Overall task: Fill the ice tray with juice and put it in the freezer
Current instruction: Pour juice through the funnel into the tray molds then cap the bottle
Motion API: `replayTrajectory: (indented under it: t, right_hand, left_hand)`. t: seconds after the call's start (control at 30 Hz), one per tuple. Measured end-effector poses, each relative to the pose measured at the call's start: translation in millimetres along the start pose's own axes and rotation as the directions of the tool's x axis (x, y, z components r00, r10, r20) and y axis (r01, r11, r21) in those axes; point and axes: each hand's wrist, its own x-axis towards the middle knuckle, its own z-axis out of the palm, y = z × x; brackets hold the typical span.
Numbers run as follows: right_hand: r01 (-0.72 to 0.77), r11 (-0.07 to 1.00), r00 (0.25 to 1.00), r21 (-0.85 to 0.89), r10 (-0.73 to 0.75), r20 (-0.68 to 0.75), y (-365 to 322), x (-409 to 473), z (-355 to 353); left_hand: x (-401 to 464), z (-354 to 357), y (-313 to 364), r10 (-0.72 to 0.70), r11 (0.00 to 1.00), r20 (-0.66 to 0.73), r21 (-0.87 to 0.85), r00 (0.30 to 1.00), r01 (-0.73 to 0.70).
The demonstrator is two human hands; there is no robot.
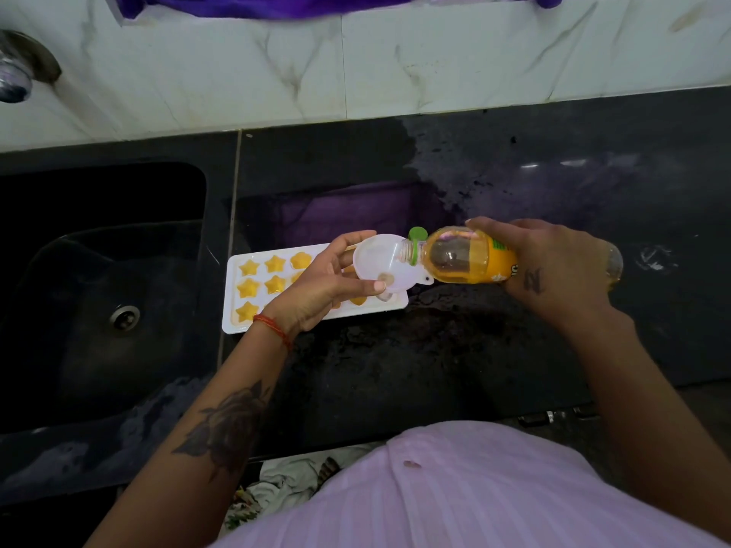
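A white ice tray (233,294) with star-shaped cells lies on the black counter beside the sink; several cells at its left hold orange juice. My left hand (324,282) grips a small white plastic funnel (379,263) above the tray's right part and hides the cells below. My right hand (553,270) holds a clear juice bottle (466,257) on its side, its open neck resting inside the funnel. Orange juice fills the bottle's lower half. A green cap (417,234) lies just behind the bottle's neck.
A black sink (99,302) with a metal drain lies left of the tray. A tap (19,69) juts from the marble wall at the upper left. The counter (514,172) looks wet behind the bottle. Purple cloth (316,3) hangs along the top edge.
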Motion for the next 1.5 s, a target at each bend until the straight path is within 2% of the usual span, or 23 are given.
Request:
replayTrajectory:
  t: [0.53, 0.73, 0.9, 1.1, 1.23, 1.37, 1.5]
  right_hand:
    - [0.019, 1.000, 0.999, -0.005, -0.019, -0.027, -0.4, 3.1, 0.5]
    - [-0.013, 0.997, 0.999, 0.079, 0.015, -0.029, -5.7, 5.0, 0.6]
    - [-0.049, 0.972, 0.999, 0.228, 0.050, -0.002, -8.0, 11.6, -3.5]
    - [-0.102, 0.871, 0.994, 0.480, 0.107, 0.018, -13.8, 40.1, -7.6]
    - [-0.076, 0.718, 0.994, 0.692, 0.108, -0.003, -20.9, 73.8, -11.3]
    - [-0.035, 0.571, 0.993, 0.820, 0.113, -0.036, -33.7, 109.2, -8.1]
    - [0.000, 0.526, 0.986, 0.851, 0.142, -0.088, -49.6, 140.7, 7.9]
  left_hand:
    - [0.4, -1.9, -0.3, -0.007, 1.000, -0.008, -0.024, 1.000, 0.006]
    - [0.2, -5.6, 2.3, -0.020, 0.999, 0.000, -0.042, 1.000, 0.020]
    - [-0.4, -9.1, 10.2, 0.002, 0.995, -0.006, -0.100, 1.000, -0.003]
    - [6.4, -15.1, 31.6, 0.071, 0.982, -0.014, -0.175, 0.997, -0.072]
    - [18.7, -30.8, 55.2, 0.109, 0.976, -0.080, -0.181, 0.991, -0.122]
    - [35.3, -54.1, 71.4, 0.157, 0.987, -0.279, 0.001, 0.947, -0.163]
    - [59.0, -80.2, 68.7, 0.252, 0.964, -0.422, 0.193, 0.871, -0.185]
